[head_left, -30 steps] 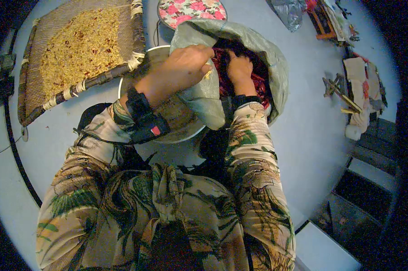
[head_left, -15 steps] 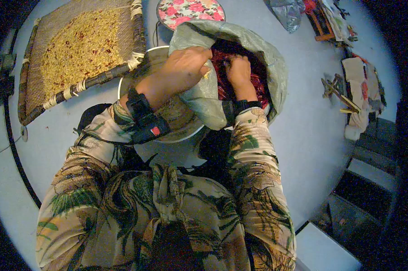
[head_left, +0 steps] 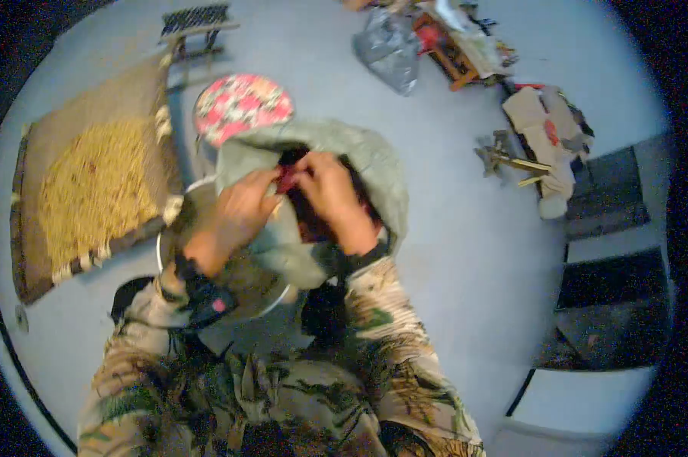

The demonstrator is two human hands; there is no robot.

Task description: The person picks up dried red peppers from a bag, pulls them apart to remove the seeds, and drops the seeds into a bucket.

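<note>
A pale green woven sack (head_left: 378,164) stands open in front of me, with dark red dried chilies (head_left: 310,221) inside. Over its mouth, my right hand (head_left: 332,190) is closed on a dried red chili (head_left: 287,180). My left hand (head_left: 241,213) meets it from the other side, fingers closed at the chili's near end. Motion blur softens the fingertips. Beneath my left forearm sits a wide round basin (head_left: 262,308) with a pale rim, partly covered by the sack and my arm.
On the left lies a framed woven tray (head_left: 92,95) spread with yellow seeds (head_left: 96,190). A flowered round stool (head_left: 241,107) stands behind the sack. Farther off are a dark small bench (head_left: 195,23), a grey plastic bag (head_left: 390,49), bundled cloth (head_left: 538,126) and wood pieces (head_left: 512,160).
My right hand has come up out of the chilies to the sack's mouth, now with a chili, and meets my left hand. The view has swung right and up.
</note>
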